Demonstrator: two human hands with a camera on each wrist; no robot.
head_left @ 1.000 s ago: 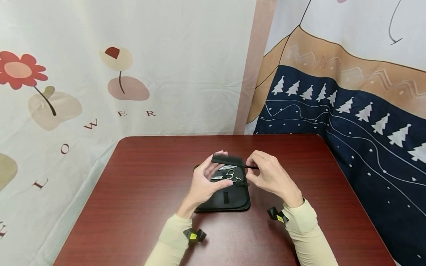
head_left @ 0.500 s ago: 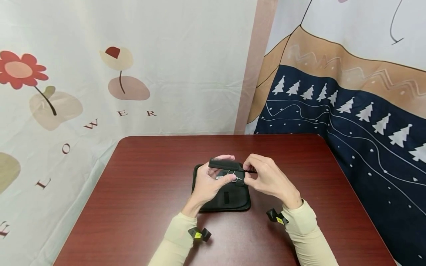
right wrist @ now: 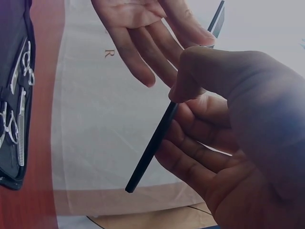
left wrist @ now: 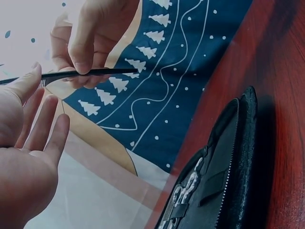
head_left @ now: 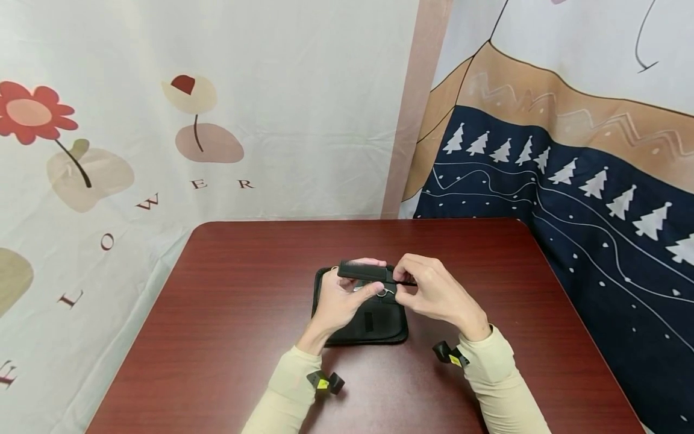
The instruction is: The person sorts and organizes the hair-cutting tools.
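A black comb with a slim handle is held up over the black zip case. My right hand pinches its handle between thumb and fingers. At the toothed end, my left hand has its thumb against the comb while the other fingers reach out loosely behind the teeth, as the left wrist view shows. The case lies open on the table below, its upper part partly covered by the left hand and the comb. Scissors and thinning shears sit strapped inside it.
The dark red table has rounded far corners. Behind it hang a pale curtain with flower prints and a navy cloth with white trees. A small black camera is worn at each wrist.
Both hands and the comb have come down slightly and shifted a little left, now hiding more of the scissors. The left hand has moved closer round the toothed end. The case stays put.
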